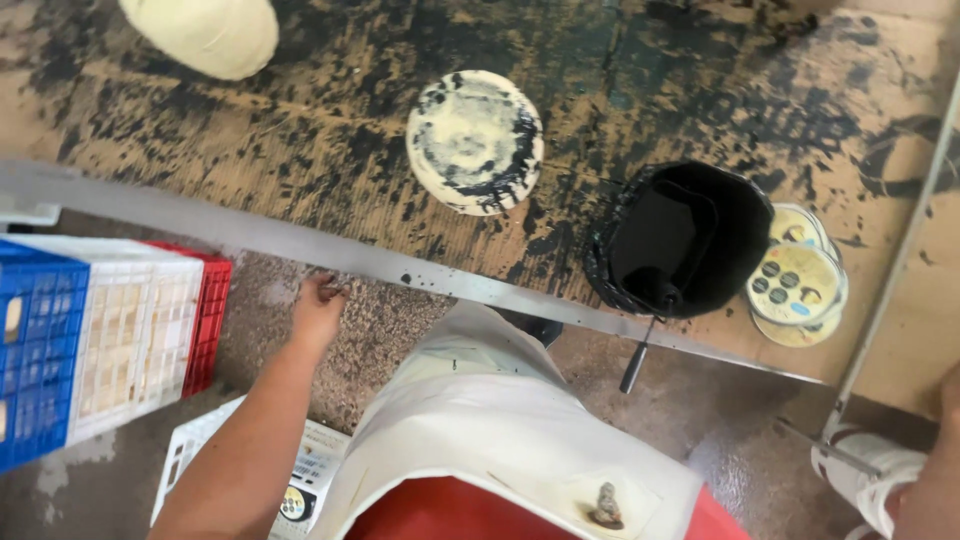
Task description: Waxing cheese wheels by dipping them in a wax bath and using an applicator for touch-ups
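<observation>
My left hand (318, 305) reaches down to the grey metal edge (300, 245) of a paint-stained wooden table, fingers curled with their tips against the rim; I see nothing held in them. Only a strip of my right forearm (940, 480) shows at the right border, and its hand is out of frame. On the table stands a black bucket (745, 235) with a black paint roller (660, 240) inside, the roller's handle (635, 365) poking out over the table edge. A round lid (475, 140) smeared white and black lies mid-table.
Stacked round tins (795, 285) sit right of the bucket. A cream rounded object (205, 35) is at the top left. Blue, white and red crates (100, 330) stand at the left, and a white crate (200, 450) lies on the floor. A slanted metal rod (900, 250) runs along the right.
</observation>
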